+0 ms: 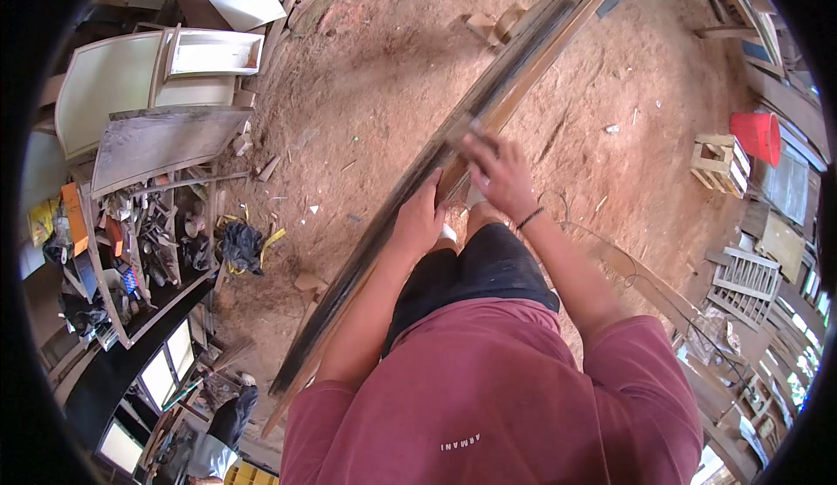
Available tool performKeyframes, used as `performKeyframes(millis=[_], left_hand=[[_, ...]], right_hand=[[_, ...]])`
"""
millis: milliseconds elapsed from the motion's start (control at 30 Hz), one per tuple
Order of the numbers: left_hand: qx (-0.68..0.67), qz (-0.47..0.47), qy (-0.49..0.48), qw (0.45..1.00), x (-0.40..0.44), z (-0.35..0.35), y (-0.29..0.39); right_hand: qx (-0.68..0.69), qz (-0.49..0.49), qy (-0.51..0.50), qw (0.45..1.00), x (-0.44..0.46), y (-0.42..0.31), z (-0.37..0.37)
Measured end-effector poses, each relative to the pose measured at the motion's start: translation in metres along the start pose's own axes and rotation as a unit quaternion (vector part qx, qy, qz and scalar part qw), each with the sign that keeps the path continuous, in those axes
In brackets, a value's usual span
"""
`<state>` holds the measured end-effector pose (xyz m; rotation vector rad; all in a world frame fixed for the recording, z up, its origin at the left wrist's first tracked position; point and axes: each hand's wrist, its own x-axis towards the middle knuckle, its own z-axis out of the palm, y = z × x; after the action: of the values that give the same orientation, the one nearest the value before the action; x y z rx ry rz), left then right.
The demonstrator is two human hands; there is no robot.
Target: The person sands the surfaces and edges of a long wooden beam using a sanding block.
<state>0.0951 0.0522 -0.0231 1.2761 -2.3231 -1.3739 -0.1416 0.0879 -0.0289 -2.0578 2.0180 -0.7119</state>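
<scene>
A long wooden plank (532, 62) runs diagonally in front of me, with a dark, weathered board (353, 263) along its left side. My left hand (421, 213) is closed over the wood near the middle of its length, thumb toward me. Just beyond it, my right hand (500, 171) is over the plank with its fingers curled. Motion smears those fingertips and a small greyish patch beside them, so what they hold cannot be made out. A dark band circles my right wrist.
Wood offcuts (499, 27) lie beneath the plank's far part. At left are a cluttered shelf (131, 341) and a black plastic bag (241, 246). A red bucket (757, 136) and wooden crate (720, 166) stand right. Another person (228, 424) is at lower left. A cable (654, 280) trails right.
</scene>
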Motion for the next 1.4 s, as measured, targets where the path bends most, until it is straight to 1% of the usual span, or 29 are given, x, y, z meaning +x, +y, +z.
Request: performKeyframes(millis=[33,100,133,200,233,267,300,333,367,400,433,500,633,700,800,867,900,967,1000,1033,1167,1233,1267,1333,1400], left_hand=[[-0.006,-0.003,-0.006,1.000,-0.001,-0.002,0.000],[-0.012,-0.005,-0.014,1.000,0.000,-0.005,0.002],[-0.016,-0.015,-0.026,0.999,0.000,-0.007,0.003],[-0.018,-0.023,-0.040,0.999,0.002,-0.006,0.000],[-0.106,-0.018,-0.005,0.994,0.004,-0.001,-0.006],[-0.193,-0.010,0.031,0.981,0.007,0.004,-0.013],[-0.192,-0.008,0.027,0.981,0.014,0.004,-0.015],[-0.299,-0.030,0.021,0.954,0.025,0.005,-0.017],[-0.401,-0.052,0.016,0.914,0.033,0.006,-0.018],[-0.341,-0.059,0.062,0.936,0.041,-0.004,0.001],[-0.339,-0.060,0.059,0.937,0.049,-0.005,0.003],[-0.219,-0.035,0.067,0.973,0.075,-0.006,0.007],[-0.214,-0.006,0.061,0.975,0.125,-0.003,0.022],[-0.239,0.005,0.052,0.970,0.158,0.005,0.028],[-0.246,0.022,0.028,0.969,0.213,0.007,0.047],[-0.216,0.015,0.021,0.976,0.241,0.015,0.051],[-0.216,0.013,0.019,0.976,0.239,0.020,0.048],[-0.258,0.021,0.015,0.966,0.240,0.025,0.042],[-0.278,0.025,0.001,0.960,0.236,0.022,0.042],[-0.277,0.024,0.001,0.960,0.228,0.021,0.042],[-0.244,0.029,-0.003,0.969,0.195,0.010,0.036],[-0.229,0.004,-0.020,0.973,0.169,-0.001,0.027],[-0.227,0.006,-0.017,0.974,0.153,-0.007,0.020],[-0.181,0.006,0.002,0.983,0.111,-0.021,0.007],[-0.175,-0.045,-0.012,0.983,0.060,-0.036,-0.014]], right_hand=[[0.001,0.003,0.000,1.000,0.009,0.009,-0.001],[-0.059,0.125,0.051,0.989,0.021,0.021,-0.001],[-0.059,0.128,0.053,0.989,0.019,0.019,0.001],[-0.057,0.085,0.085,0.991,0.011,0.005,0.008],[-0.058,0.087,0.087,0.991,0.005,-0.006,0.009],[-0.024,0.044,0.052,0.997,-0.004,-0.020,0.011],[0.011,0.001,0.017,1.000,-0.011,-0.030,0.011],[0.009,0.004,0.019,1.000,-0.017,-0.036,0.011],[0.032,0.034,0.018,0.999,-0.022,-0.041,0.011],[0.055,0.063,0.017,0.996,-0.023,-0.041,0.012],[0.056,0.066,0.019,0.996,-0.022,-0.040,0.012],[0.058,0.043,-0.009,0.997,-0.022,-0.032,0.007],[0.056,0.074,0.028,0.995,-0.007,0.001,0.002],[0.056,0.061,0.058,0.995,0.010,0.029,-0.005],[0.031,0.059,0.064,0.996,0.042,0.070,-0.022],[0.052,0.074,0.060,0.994,0.056,0.084,-0.030],[0.073,0.088,0.058,0.992,0.055,0.086,-0.030],[0.064,0.072,0.074,0.993,0.054,0.087,-0.025],[0.052,0.086,0.077,0.992,0.051,0.084,-0.024],[0.042,0.101,0.077,0.991,0.045,0.080,-0.023],[0.044,0.095,0.101,0.989,0.023,0.061,-0.006],[0.042,0.108,0.076,0.990,0.009,0.036,0.005],[0.042,0.087,0.084,0.992,0.002,0.024,0.012],[0.044,0.066,0.091,0.993,-0.016,-0.013,0.031],[0.033,0.059,0.069,0.995,-0.042,-0.054,0.047]])
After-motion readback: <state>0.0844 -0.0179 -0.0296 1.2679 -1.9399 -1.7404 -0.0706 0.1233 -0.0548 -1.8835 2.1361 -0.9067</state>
